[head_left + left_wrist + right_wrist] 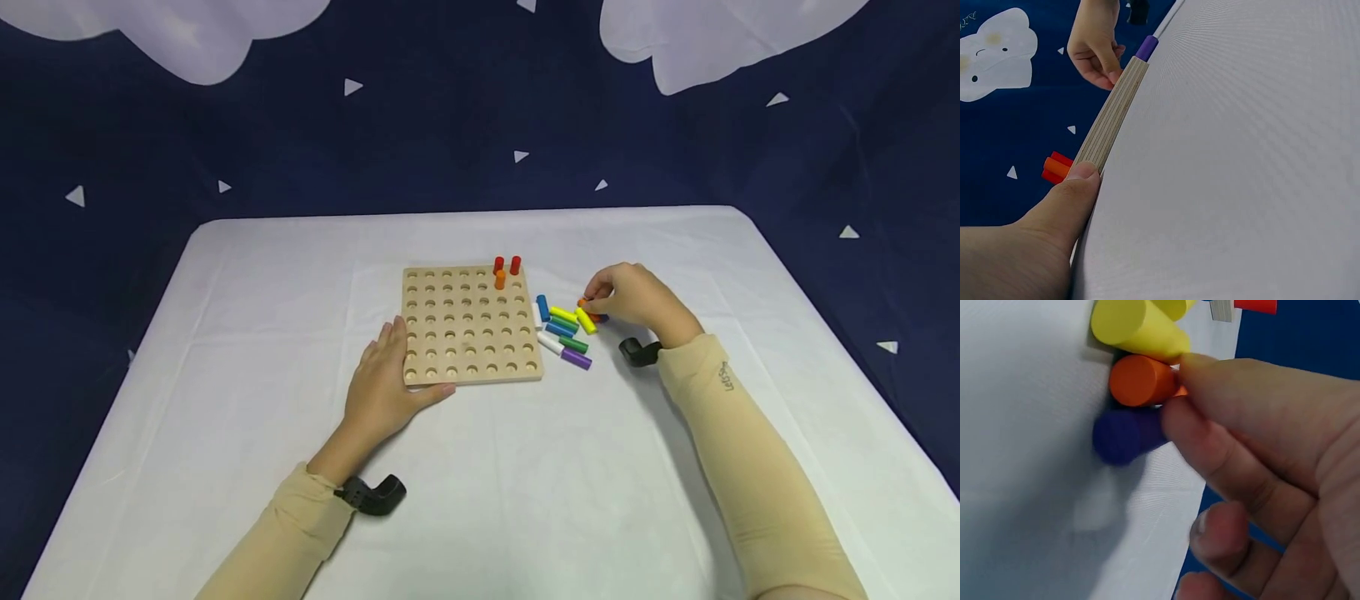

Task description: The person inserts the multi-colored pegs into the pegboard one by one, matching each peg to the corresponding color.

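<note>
Head view: the left hand [378, 387] lies straight-fingered along the left side of the pegboard [459, 342] on the white table [487, 483], the right hand [641, 300] at the loose pegs [561, 330] just right of the pegboard. Left wrist view: the left thumb [1066, 203] rests against the pegboard's near side. Right wrist view: right thumb [1235, 387] and forefinger [1222, 456] pinch an orange peg [1135, 381] between a yellow peg [1125, 322] and a dark blue peg [1119, 437]

Soft, even light fills the head view; right of the square pale-wood pegboard [459, 327], a beige-sleeved forearm [750, 467] casts a faint shadow. Left-wrist, moiré ripples the white tablecloth [1229, 156] beside the pegboard; right-wrist, a dark blue-violet cylindrical peg [1119, 439] blurs.
</note>
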Demonstrator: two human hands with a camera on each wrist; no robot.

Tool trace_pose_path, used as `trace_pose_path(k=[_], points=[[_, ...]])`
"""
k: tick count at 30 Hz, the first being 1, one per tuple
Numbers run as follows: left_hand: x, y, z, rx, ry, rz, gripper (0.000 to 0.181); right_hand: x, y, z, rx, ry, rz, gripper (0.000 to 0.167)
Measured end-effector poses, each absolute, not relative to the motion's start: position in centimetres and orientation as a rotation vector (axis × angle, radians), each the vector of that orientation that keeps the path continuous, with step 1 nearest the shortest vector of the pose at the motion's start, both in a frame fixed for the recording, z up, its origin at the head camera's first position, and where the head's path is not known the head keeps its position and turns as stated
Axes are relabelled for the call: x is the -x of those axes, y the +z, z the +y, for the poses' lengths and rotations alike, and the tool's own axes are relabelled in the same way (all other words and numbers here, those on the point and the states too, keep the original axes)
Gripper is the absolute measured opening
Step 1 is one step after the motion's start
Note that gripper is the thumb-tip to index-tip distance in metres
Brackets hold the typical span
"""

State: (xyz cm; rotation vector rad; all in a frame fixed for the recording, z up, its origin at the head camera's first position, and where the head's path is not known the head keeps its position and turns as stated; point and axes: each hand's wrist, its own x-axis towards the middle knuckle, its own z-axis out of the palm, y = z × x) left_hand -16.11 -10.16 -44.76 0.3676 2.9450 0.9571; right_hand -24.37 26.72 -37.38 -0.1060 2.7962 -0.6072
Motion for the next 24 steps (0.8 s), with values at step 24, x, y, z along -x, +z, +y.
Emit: trace_pose_path(k=[24], points=[[16.1,-45.0,-10.2,-0.375,0.971,2.944,0.126,23.9,-36.9,25.4,0.129,-0.399,2.752,0.018]])
